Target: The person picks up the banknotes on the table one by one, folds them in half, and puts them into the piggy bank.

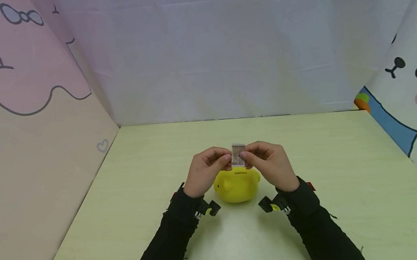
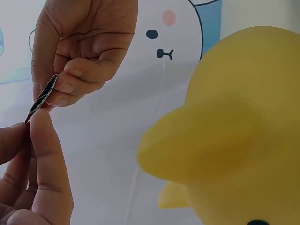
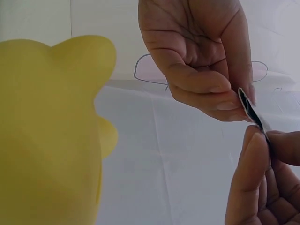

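A small folded banknote (image 1: pixel 237 155) is held upright between both hands, just above a yellow piggy bank (image 1: pixel 237 188). My left hand (image 1: pixel 207 170) pinches its left edge between thumb and fingers. The right hand (image 1: pixel 272 164) pinches the opposite edge, thumb toward the head camera. On top of the piggy bank shows a narrow slot (image 1: pixel 240 172), right below the note. In the left wrist view the folded note (image 2: pixel 42 97) is seen edge-on, its layers slightly parted. The right wrist view also has the yellow piggy bank (image 3: pixel 47 140) close beside the hands.
The piggy bank stands on a pale yellow-green table (image 1: pixel 151 164). A white sheet (image 1: pixel 223 53) hangs behind the table. Printed cartoon panels flank it, a pink and beige one (image 1: pixel 36 142) at left and a white-faced one (image 1: pixel 409 98) at right.
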Demonstrator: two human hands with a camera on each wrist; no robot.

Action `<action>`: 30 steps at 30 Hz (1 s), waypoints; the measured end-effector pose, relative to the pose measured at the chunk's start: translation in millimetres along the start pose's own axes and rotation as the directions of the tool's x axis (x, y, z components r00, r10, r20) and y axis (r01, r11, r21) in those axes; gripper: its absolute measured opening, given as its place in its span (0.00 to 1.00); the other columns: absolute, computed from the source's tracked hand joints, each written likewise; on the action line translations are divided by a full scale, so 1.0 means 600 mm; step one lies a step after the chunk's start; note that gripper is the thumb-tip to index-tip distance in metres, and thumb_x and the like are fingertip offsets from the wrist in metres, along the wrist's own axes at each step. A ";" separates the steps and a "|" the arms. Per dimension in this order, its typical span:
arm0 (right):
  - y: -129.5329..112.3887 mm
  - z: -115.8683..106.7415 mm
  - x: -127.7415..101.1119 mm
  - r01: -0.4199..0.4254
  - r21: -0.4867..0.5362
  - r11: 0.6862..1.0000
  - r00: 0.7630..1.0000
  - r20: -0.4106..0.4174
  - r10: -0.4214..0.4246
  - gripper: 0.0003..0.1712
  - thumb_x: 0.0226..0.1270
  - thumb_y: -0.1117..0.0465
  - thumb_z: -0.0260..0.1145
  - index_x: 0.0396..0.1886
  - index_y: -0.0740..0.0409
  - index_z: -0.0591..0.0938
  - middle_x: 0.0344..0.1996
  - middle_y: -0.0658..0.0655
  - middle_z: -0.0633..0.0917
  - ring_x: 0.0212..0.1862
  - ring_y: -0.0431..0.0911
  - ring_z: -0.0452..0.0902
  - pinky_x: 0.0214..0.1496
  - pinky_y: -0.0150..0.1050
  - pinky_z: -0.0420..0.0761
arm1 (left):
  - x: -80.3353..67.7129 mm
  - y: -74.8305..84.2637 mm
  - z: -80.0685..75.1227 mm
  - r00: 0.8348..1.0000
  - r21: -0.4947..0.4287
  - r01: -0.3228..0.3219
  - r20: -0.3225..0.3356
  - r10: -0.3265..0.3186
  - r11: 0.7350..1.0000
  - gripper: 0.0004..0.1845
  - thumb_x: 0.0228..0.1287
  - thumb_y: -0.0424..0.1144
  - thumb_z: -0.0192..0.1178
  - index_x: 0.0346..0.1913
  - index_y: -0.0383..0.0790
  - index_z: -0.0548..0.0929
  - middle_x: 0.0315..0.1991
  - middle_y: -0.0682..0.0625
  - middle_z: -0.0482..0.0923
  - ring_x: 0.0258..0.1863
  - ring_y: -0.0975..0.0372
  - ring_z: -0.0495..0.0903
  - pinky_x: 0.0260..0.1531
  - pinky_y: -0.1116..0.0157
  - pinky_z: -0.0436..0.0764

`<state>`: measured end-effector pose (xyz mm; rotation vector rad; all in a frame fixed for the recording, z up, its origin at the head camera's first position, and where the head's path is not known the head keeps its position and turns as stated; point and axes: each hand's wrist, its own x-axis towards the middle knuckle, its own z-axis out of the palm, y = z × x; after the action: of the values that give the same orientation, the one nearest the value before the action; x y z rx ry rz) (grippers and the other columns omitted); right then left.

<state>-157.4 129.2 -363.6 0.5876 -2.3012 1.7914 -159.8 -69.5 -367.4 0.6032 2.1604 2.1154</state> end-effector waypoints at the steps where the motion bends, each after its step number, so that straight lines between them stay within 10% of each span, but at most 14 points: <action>1: 0.000 0.000 0.000 -0.002 0.000 1.000 1.000 -0.001 0.002 0.06 0.67 0.69 0.65 0.38 0.69 0.84 0.27 0.65 0.84 0.26 0.40 0.78 0.33 0.31 0.84 | 0.000 0.000 0.000 1.000 0.000 0.002 0.002 -0.002 1.000 0.11 0.70 0.30 0.56 0.49 0.25 0.80 0.40 0.33 0.80 0.32 0.67 0.80 0.41 0.68 0.86; 7: 0.000 0.000 0.001 -0.009 0.003 1.000 1.000 -0.005 0.009 0.06 0.67 0.69 0.65 0.38 0.69 0.84 0.26 0.62 0.83 0.26 0.41 0.78 0.33 0.31 0.84 | -0.001 0.001 0.001 1.000 -0.005 -0.007 0.007 0.007 1.000 0.10 0.70 0.29 0.56 0.49 0.25 0.80 0.39 0.31 0.79 0.32 0.67 0.80 0.41 0.68 0.86; 16: -0.001 0.000 -0.001 0.002 0.014 1.000 1.000 -0.007 -0.002 0.05 0.66 0.69 0.65 0.38 0.70 0.84 0.26 0.64 0.83 0.26 0.40 0.78 0.34 0.32 0.84 | -0.003 0.004 0.004 1.000 -0.022 0.005 0.006 -0.005 1.000 0.10 0.69 0.31 0.59 0.47 0.26 0.81 0.35 0.53 0.81 0.33 0.66 0.81 0.42 0.67 0.86; 30: 0.000 0.003 -0.003 0.014 0.050 0.999 1.000 0.007 -0.014 0.06 0.67 0.70 0.64 0.38 0.71 0.83 0.33 0.67 0.84 0.28 0.41 0.79 0.34 0.31 0.84 | -0.006 -0.001 0.008 0.999 -0.057 0.036 0.023 -0.035 0.998 0.13 0.68 0.32 0.61 0.50 0.26 0.81 0.46 0.38 0.82 0.38 0.67 0.84 0.46 0.64 0.85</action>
<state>-155.5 127.7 -364.6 0.6171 -2.2571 1.8486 -155.4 -66.2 -369.2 0.5764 2.0759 2.1342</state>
